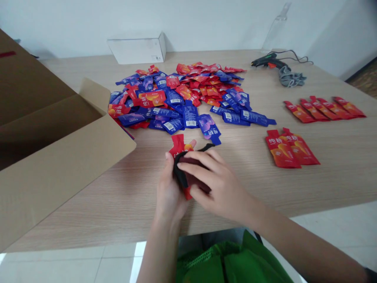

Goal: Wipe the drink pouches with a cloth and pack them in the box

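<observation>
My left hand [172,188] holds a red pouch [178,144] upright near the table's front, its spout end pointing away from me. Over that pouch, my right hand [216,179] grips a dark maroon cloth with a black edge [196,169], pressed against the pouch face. The cloth covers most of the pouch. Just beyond the hands lies a blue pouch [208,126], at the near edge of a big mixed pile of red and blue pouches [176,100].
An open cardboard box [67,153] fills the left side. Two red pouches [290,148] overlap at the right, with a row of several more [324,109] behind. Farther back are a white box [138,50], a glue gun [269,61], a grey pouch [290,77] and a clear bottle [277,29].
</observation>
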`<state>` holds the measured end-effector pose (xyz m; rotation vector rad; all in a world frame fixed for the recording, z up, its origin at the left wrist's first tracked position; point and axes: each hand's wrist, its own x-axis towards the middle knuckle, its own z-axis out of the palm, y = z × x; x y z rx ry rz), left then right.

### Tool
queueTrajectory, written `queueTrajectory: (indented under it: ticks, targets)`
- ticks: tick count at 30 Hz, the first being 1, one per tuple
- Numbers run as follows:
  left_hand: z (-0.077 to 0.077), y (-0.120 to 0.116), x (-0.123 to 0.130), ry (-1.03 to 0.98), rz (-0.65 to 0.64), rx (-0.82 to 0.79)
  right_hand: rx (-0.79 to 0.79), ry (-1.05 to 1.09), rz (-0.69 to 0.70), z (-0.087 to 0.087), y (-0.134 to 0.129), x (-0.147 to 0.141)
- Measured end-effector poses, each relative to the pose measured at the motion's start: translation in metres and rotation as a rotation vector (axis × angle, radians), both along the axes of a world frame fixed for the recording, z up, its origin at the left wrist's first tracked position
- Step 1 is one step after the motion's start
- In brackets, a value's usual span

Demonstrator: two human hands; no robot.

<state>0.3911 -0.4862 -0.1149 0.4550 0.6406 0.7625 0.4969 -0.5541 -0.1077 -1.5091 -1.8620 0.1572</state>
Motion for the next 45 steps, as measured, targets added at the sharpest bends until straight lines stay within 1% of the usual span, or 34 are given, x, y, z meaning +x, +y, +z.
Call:
queueTrajectory:
  ticks: [2,4,7,9,11,13,15,17,18,20,23,25,27,29,33,36,38,42,45]
  targets:
    - [0.002,-0.001,0.001,-0.021,0.017,0.025,0.039,-0.018,-0.014,0.004,0.008,0.0]
    - [0.006,0.001,0.0,0.002,0.033,0.013,0.051,-0.066,0.022,0.004,0.008,-0.003]
    - [0.008,0.007,-0.004,0.061,0.027,-0.049,-0.014,-0.129,0.078,-0.002,-0.005,-0.007]
    - [0.006,0.009,-0.006,0.091,0.048,-0.063,-0.072,-0.132,0.116,-0.006,-0.015,-0.006]
    - [0.002,0.007,-0.004,0.106,0.071,-0.053,-0.102,-0.115,0.149,-0.005,-0.019,-0.002]
    - [-0.002,0.001,0.0,0.081,0.039,-0.04,-0.087,-0.091,0.115,0.0,-0.016,0.004]
    - [-0.003,-0.005,0.005,0.03,-0.003,-0.022,-0.039,-0.076,0.028,0.007,-0.007,0.008]
    - [-0.002,-0.007,0.008,-0.001,0.001,0.012,0.009,-0.075,-0.049,0.012,0.003,0.009]
    - [-0.001,-0.006,0.008,-0.005,0.017,0.031,0.022,-0.085,-0.066,0.013,0.006,0.008]
    - [0.003,-0.001,0.006,0.004,0.032,0.045,0.026,-0.112,-0.065,0.01,0.005,0.004]
    - [0.008,0.009,0.0,0.044,0.051,0.013,-0.002,-0.118,-0.034,-0.001,-0.009,-0.002]
    - [0.008,0.012,-0.003,0.081,0.055,-0.018,-0.044,-0.111,0.004,-0.006,-0.02,-0.003]
    - [0.006,0.01,-0.003,0.096,0.052,-0.033,-0.087,-0.124,0.035,-0.005,-0.025,0.0]
    - [0.004,0.005,0.0,0.083,0.034,-0.031,-0.089,-0.133,0.025,0.0,-0.022,0.004]
    - [0.006,-0.005,0.007,0.03,0.025,0.053,0.014,-0.129,-0.102,0.013,-0.001,0.012]
    - [0.009,-0.005,0.008,-0.001,0.04,0.103,0.033,-0.132,-0.156,0.013,0.005,0.012]
    - [0.011,-0.002,0.006,0.006,0.039,0.083,0.018,-0.125,-0.144,0.006,-0.002,0.009]
    - [0.008,0.006,0.001,0.052,0.083,0.019,-0.05,-0.089,-0.071,-0.008,-0.027,0.004]
    - [0.003,0.004,0.001,0.044,0.053,0.005,-0.091,-0.089,-0.061,-0.005,-0.032,0.007]
